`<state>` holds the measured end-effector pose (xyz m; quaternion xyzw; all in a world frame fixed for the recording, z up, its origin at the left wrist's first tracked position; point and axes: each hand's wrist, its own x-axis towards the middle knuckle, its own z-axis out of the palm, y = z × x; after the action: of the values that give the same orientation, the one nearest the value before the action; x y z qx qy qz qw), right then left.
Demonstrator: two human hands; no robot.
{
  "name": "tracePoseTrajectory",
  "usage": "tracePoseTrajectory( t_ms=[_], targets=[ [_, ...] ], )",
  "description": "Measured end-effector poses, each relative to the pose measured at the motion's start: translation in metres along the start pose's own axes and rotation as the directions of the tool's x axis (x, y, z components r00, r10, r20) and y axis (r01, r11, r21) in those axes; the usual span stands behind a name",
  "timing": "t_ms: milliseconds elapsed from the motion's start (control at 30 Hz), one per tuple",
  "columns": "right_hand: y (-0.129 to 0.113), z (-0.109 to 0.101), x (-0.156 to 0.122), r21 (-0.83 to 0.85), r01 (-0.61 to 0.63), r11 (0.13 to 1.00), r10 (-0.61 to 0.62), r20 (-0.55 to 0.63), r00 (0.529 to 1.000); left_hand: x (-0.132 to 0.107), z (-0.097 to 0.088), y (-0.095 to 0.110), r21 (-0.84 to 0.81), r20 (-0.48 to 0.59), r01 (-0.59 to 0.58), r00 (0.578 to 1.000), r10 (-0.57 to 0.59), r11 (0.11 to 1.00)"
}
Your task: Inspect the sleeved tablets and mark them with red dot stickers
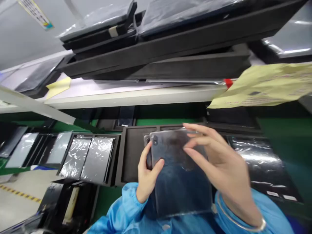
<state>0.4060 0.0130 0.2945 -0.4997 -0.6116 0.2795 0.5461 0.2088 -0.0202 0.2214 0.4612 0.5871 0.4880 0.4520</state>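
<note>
Right hand (216, 162): fingers curled, gripping the edge of a glossy dark smartphone (170, 146); thin bangle (240, 221) at the wrist.
Left hand (147, 172): thumb and fingers clasping the phone's lower left side.
Phone: held up between both hands, rear lenses showing, above a black foam tray (131, 152).
Beyond: film-wrapped dark panels (97, 159) left; stacked black trays (156, 61) on a white shelf (122, 99).

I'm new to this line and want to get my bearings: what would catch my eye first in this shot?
Front and centre, the left hand and right hand grip a dark smartphone, rear cameras showing, above a black foam tray. At upper right, a crumpled yellow sheet hangs over a white shelf. Left of the hands, plastic-wrapped dark panels sit in a second black tray.
</note>
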Motion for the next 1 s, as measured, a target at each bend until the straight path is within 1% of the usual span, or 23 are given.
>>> tracePoseTrajectory(
  t_ms=[33,67,133,267,333,400,467,533,600,633,733,800,867,933,1000],
  targets=[
    [-0.002,0.014,-0.002,-0.018,0.030,0.999,-0.029,0.049,0.998,-0.002,0.000,0.001,-0.011,0.011,-0.010,1.000,0.011,1.000],
    [-0.001,0.025,-0.001,-0.048,0.053,0.997,-0.050,0.071,0.996,-0.005,0.000,0.003,-0.022,0.018,-0.020,1.000,0.020,1.000],
    [0.003,0.039,0.002,-0.105,0.081,0.991,-0.073,0.074,0.995,-0.011,-0.001,0.006,-0.035,0.030,-0.027,0.999,0.028,0.999],
    [0.002,0.048,0.002,-0.174,0.090,0.981,-0.081,0.057,0.995,-0.021,-0.004,0.008,-0.055,0.059,0.012,0.998,-0.008,0.998],
    [-0.004,0.050,-0.001,-0.199,0.094,0.976,-0.086,0.048,0.995,-0.027,-0.005,0.001,-0.066,0.072,0.041,0.997,-0.036,0.997],
    [-0.010,0.051,-0.004,-0.214,0.100,0.972,-0.093,0.040,0.995,-0.031,-0.007,-0.009,-0.072,0.054,0.040,0.998,-0.036,0.997],
    [-0.015,0.053,-0.006,-0.223,0.101,0.970,-0.094,0.042,0.995,-0.034,-0.010,-0.017,-0.075,0.014,-0.030,0.999,0.031,0.997],
    [-0.019,0.053,-0.006,-0.231,0.100,0.968,-0.090,0.052,0.995,-0.033,-0.012,-0.018,-0.078,0.010,-0.153,0.988,0.154,0.985],
    [-0.022,0.053,-0.007,-0.236,0.099,0.967,-0.087,0.062,0.994,-0.029,-0.014,-0.012,-0.081,0.044,-0.268,0.961,0.272,0.960],
    [-0.022,0.053,-0.007,-0.237,0.100,0.966,-0.087,0.063,0.994,-0.027,-0.014,-0.007,-0.078,0.060,-0.308,0.948,0.313,0.948],
    [-0.024,0.054,-0.009,-0.229,0.103,0.968,-0.090,0.064,0.994,-0.023,-0.015,0.007,-0.056,0.073,-0.362,0.928,0.366,0.930],
    [-0.023,0.058,-0.010,-0.199,0.085,0.976,-0.078,0.047,0.996,-0.023,-0.015,0.008,-0.056,0.065,-0.348,0.934,0.351,0.936],
    [-0.021,0.062,-0.010,-0.137,0.039,0.990,-0.037,0.019,0.999,-0.025,-0.015,0.004,-0.065,0.060,-0.286,0.955,0.289,0.956],
    [-0.015,0.063,-0.009,-0.044,-0.006,0.999,0.005,-0.015,1.000,-0.028,-0.015,-0.004,-0.088,0.058,-0.185,0.980,0.190,0.979],
    [-0.005,0.057,-0.011,0.058,-0.022,0.998,0.027,-0.074,0.997,-0.029,-0.016,-0.010,-0.144,0.045,-0.061,0.997,0.068,0.988]
  ],
)
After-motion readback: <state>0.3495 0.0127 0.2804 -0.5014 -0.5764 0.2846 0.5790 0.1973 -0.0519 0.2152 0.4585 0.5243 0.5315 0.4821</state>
